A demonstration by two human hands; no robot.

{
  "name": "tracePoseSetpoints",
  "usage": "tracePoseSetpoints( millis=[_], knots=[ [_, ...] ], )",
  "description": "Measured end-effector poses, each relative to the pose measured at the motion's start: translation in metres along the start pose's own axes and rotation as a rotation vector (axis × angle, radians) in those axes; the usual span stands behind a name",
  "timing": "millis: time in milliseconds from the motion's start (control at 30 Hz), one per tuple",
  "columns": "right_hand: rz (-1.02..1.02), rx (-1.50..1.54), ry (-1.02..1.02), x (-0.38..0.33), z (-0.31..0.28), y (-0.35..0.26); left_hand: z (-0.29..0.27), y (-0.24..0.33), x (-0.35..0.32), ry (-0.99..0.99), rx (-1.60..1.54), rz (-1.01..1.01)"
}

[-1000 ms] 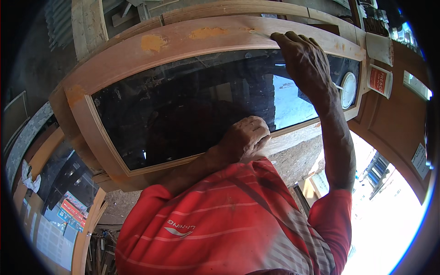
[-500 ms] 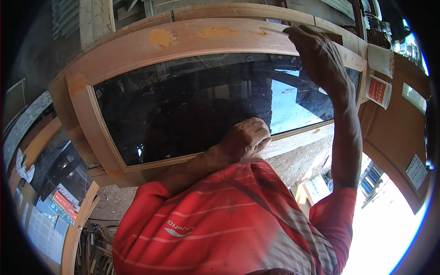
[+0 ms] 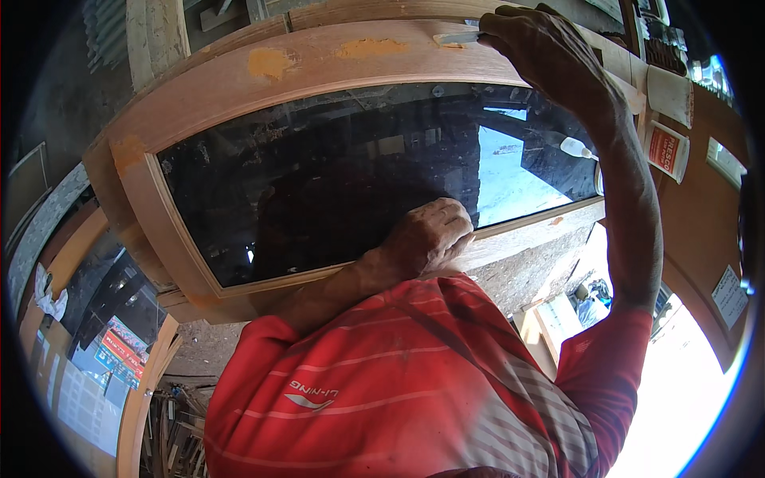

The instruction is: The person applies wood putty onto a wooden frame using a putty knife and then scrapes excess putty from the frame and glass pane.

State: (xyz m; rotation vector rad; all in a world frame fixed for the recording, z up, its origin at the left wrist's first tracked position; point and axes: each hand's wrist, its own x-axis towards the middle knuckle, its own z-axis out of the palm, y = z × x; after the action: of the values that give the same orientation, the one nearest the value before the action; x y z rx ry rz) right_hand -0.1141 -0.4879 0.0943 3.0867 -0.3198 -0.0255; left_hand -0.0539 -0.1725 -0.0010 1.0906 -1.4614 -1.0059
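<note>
A wooden frame [image 3: 319, 70] lies before me around a dark glass pane [image 3: 335, 175]. On its far rail are orange filler patches [image 3: 371, 49]. My right hand [image 3: 550, 60] is closed around a putty knife [image 3: 458, 37], its pale blade lying low over a small filler smear on that rail. Near the middle of the near rail rests my left hand [image 3: 430, 235], fingers curled in; whatever it may hold is hidden beneath it.
A small white bottle [image 3: 575, 147] stands by my right forearm. Beyond the frame's right end are a red-labelled white tub [image 3: 668, 151], a pale container [image 3: 669, 94] and a brown panel [image 3: 685, 231]. Wood scraps [image 3: 171, 434] lie at the lower left.
My right hand and the putty knife have shifted slightly left and farther away, while the forearm has swung right, uncovering the white bottle. My left hand stays on the near rail.
</note>
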Motion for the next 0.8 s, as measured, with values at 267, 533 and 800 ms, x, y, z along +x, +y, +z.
tracePoseSetpoints(
  millis=[267, 533, 800],
  knots=[
    [0.055, 0.189, -0.216, 0.017, -0.032, -0.008, 0.000, 0.000, -0.001, 0.006, 0.008, -0.009],
    [-0.010, 0.134, -0.151, 0.016, -0.037, -0.009, -0.002, 0.000, 0.000, 0.011, 0.010, -0.014],
    [0.050, 0.118, -0.252, 0.022, -0.035, -0.004, 0.000, -0.002, -0.001, 0.013, -0.005, -0.019]
  ],
)
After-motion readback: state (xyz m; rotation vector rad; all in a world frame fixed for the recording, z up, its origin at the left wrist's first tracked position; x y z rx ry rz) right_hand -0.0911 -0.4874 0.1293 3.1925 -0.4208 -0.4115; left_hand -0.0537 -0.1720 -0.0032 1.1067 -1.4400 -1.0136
